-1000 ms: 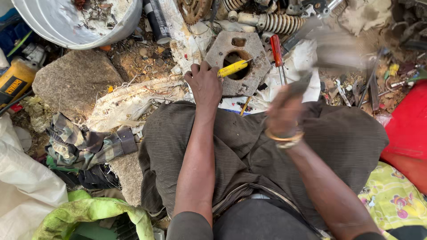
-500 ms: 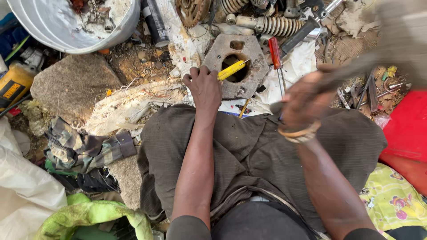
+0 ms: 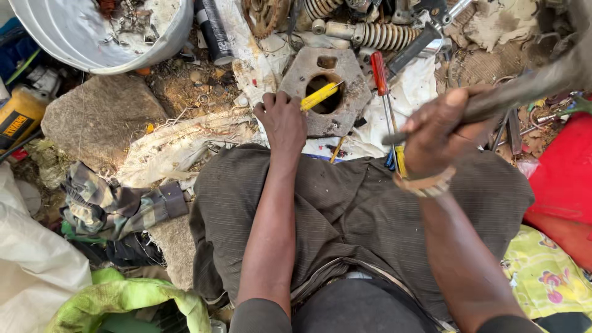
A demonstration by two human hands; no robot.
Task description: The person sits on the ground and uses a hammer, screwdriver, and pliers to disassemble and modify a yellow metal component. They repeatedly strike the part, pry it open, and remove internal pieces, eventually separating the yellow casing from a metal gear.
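Yellow-handled tool (image 3: 319,96) sits with its tip in the round hole of the grey metal plate (image 3: 345,74), which lies flat on the ground just ahead of the person's knees. Left hand (image 3: 282,120) is clenched on the near end of that yellow handle, knuckles up, resting against the plate's near-left edge. Right hand (image 3: 438,132) is raised off the ground to the right, fist closed round a long dark handle (image 3: 524,89) that runs up toward the top right corner; its far end is motion-blurred, can't tell what's on it. Beaded band (image 3: 425,185) on the right wrist. Red-handled screwdriver (image 3: 378,71) lies just right of the plate, shaft pointing back toward the person, touching or nearly touching the plate edge. Coil spring (image 3: 385,36) lies beyond the plate, rusty sprocket (image 3: 262,15) further left of it. Black spray can (image 3: 214,31) lies between the sprocket and the grey plastic basin (image 3: 142,52) at top left. Flat stone (image 3: 102,120) sits left of the left hand, with a torn white woven sack (image 3: 185,145) between them. Crumpled camouflage cloth (image 3: 117,206) lies by the left knee, green fabric (image 3: 123,299) below it. Red plastic object (image 3: 564,179) at the right edge, well apart from the plate.
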